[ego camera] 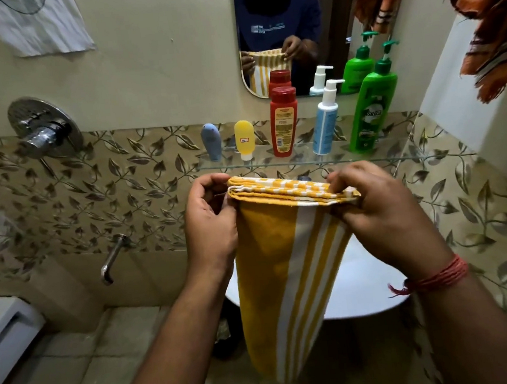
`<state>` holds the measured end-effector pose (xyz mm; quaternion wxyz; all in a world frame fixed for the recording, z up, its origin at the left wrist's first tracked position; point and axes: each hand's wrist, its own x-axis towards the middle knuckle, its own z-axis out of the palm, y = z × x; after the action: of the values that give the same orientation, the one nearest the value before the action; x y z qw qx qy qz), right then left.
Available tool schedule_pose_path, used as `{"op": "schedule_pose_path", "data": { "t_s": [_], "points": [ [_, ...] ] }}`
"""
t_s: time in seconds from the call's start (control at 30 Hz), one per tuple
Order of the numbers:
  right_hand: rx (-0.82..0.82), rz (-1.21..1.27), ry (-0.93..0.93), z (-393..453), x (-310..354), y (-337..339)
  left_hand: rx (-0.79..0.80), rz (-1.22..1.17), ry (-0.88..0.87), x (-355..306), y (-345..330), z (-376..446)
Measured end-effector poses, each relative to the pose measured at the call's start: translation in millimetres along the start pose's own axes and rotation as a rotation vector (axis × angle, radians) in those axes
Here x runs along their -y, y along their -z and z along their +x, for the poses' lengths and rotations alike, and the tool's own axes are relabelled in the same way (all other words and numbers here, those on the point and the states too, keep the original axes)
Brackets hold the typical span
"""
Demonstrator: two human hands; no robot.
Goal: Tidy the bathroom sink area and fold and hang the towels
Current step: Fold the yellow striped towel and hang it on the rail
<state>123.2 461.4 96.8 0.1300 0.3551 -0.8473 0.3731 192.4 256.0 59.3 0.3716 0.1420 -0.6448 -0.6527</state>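
Towel [286, 282], yellow with white stripes, folded several layers thick, hangs lengthwise in front of the white sink [365, 289]. Left hand [210, 224] pinches the folded top edge at its left corner, fingers curled. Right hand [382, 209] pinches the right corner, fingertips pressed together on the layers; red thread [436, 279] at the wrist. Beyond, glass shelf [398, 157] carries five bottles, the green bottle [369, 111] rightmost. Mirror [277, 11] above. Orange cloth [494, 25] hangs upper right.

Bare forearms, a red thread band [436, 277] tied round the right wrist, its frayed end loose.
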Motion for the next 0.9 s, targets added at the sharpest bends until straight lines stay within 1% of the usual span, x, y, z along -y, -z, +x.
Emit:
{"op": "schedule_pose_path", "data": {
  "t_s": [0.17,0.3,0.33,0.4,0.47,0.5,0.57,0.63,0.67,0.7,0.73,0.77,0.8,0.87,0.9],
  "points": [
    [-0.031,0.011,-0.031,2,-3,6,0.076,-0.050,-0.055,-4,3,1],
    [-0.071,0.195,-0.028,5,2,6,0.109,-0.132,-0.043,-3,7,6],
    [-0.088,0.248,-0.034,6,3,6,0.147,-0.169,-0.012,-1,10,8],
    [-0.106,0.336,-0.043,9,4,7,0.304,-0.185,0.099,4,19,12],
    [-0.081,0.391,-0.046,12,5,7,0.467,-0.051,0.212,11,24,12],
    [-0.062,0.413,-0.044,13,4,7,0.509,-0.006,0.245,16,24,10],
    [-0.044,0.525,-0.031,16,2,6,0.488,-0.039,0.254,19,20,6],
    [-0.016,0.796,-0.050,16,-6,6,0.429,-0.125,0.239,18,15,4],
    [0.030,0.951,-0.095,15,-14,5,0.417,-0.172,0.222,14,12,4],
    [0.099,1.044,-0.152,13,-22,2,0.410,-0.209,0.208,10,8,4],
    [0.161,1.049,-0.209,9,-29,-3,0.399,-0.235,0.198,6,4,3],
    [0.195,1.001,-0.257,5,-34,-9,0.384,-0.255,0.195,2,0,3],
    [0.193,0.966,-0.296,1,-38,-16,0.379,-0.273,0.194,-2,-2,3],
    [0.113,0.996,-0.348,0,-36,-26,0.413,-0.307,0.217,-5,1,5],
    [0.082,1.027,-0.346,1,-33,-27,0.454,-0.313,0.257,-6,5,6]
  ]
}}
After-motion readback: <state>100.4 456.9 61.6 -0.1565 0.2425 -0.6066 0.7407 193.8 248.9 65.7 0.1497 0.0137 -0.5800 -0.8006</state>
